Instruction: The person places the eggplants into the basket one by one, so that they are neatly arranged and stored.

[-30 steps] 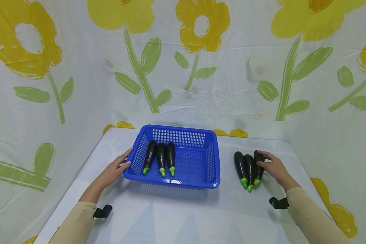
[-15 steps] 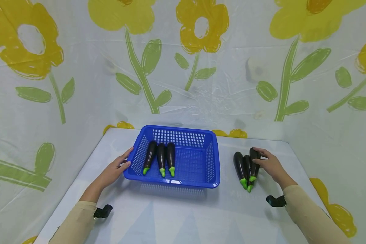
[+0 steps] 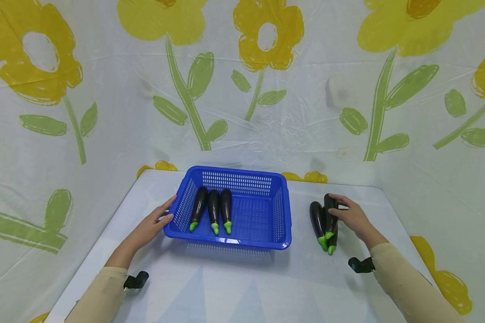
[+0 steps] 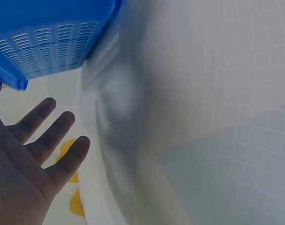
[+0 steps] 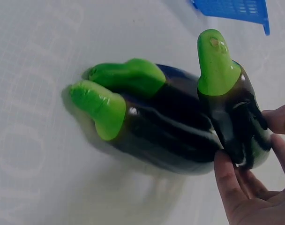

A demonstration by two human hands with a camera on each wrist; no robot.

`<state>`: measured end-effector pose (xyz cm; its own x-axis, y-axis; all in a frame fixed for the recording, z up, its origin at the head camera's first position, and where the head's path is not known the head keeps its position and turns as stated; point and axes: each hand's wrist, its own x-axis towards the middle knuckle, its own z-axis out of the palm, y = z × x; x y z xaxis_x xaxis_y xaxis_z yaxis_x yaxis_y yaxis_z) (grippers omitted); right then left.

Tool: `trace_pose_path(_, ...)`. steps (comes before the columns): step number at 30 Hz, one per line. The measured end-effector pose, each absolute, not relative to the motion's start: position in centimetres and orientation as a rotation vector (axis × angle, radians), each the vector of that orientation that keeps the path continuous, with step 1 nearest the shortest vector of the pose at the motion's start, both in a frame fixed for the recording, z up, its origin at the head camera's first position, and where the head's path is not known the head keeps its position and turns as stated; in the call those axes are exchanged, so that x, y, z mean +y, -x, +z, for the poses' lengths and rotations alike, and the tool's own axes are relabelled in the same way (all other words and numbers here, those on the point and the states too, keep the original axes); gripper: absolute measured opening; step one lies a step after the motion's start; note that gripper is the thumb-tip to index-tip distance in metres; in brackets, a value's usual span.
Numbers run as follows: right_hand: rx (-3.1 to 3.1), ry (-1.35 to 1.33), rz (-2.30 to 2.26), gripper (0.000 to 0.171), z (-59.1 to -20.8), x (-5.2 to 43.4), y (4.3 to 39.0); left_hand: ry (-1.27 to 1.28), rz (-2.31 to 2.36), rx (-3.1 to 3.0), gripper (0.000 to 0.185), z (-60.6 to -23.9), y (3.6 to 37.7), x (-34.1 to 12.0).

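Blue basket point(image 3: 252, 216), touched at one side by the straight-fingered left hand point(image 3: 151, 221), holds three eggplants point(image 3: 213, 207), while the right hand point(image 3: 352, 216) has just raised a gripped eggplant point(image 3: 329, 217) over the last two eggplants point(image 3: 317, 219) lying on the worktop point(image 3: 315, 285).

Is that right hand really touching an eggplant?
Touching. The right wrist view shows the right hand gripping one eggplant by its dark, rounded end, with no gap between them.

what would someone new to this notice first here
Probably the blue basket at the far side of the table, three eggplants lying along its left. Then the eggplant gripped by the right hand, over two others at right. Behind, big yellow flowers.
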<state>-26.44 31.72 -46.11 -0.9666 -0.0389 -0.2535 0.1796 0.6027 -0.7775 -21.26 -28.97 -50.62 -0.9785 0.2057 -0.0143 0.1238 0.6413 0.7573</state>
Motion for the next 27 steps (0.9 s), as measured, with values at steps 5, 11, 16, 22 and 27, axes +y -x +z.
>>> trace_pose_path(5,2.586,-0.097,-1.28,0.065,-45.9,31.0,26.5,-0.286,1.267,2.756,0.064,-50.6,21.2,-29.0)
trace_pose_path(11,2.59,-0.089,-1.277,0.064,-45.6,30.4,26.7,-0.273,1.26,2.755,0.064,-50.6,21.2,-29.0)
trace_pose_path(16,2.585,-0.062,-1.293,0.064,-45.5,29.8,26.6,-0.272,1.254,2.751,0.064,-50.5,21.3,-28.9)
trace_pose_path(22,2.564,-0.048,-1.317,0.064,-45.2,29.1,26.7,-0.273,1.251,2.752,0.064,-50.5,21.2,-28.9)
trace_pose_path(27,2.556,-0.046,-1.325,0.064,-44.9,28.6,26.9,-0.274,1.248,2.754,0.065,-50.5,21.2,-28.9)
